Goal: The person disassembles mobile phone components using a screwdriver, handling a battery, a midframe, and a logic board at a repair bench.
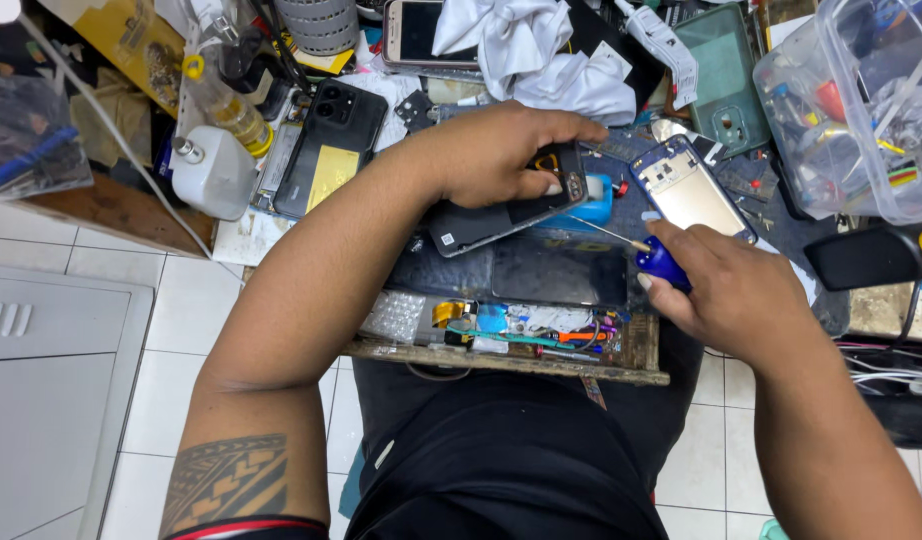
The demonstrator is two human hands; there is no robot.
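Observation:
My left hand presses down on an opened dark phone body lying on the cluttered workbench, fingers curled over its camera end. My right hand grips a small screwdriver with a blue handle; its thin metal shaft points left toward the phone under my left hand. A dark screen panel lies flat just below the phone, between both hands. A blue phone frame rests beside my right hand's knuckles.
A black phone back with a gold patch, a white squeeze bottle, white cloth, a green phone cover and a clear plastic box of parts crowd the bench. Small tools line the wooden front edge. Tiled floor below.

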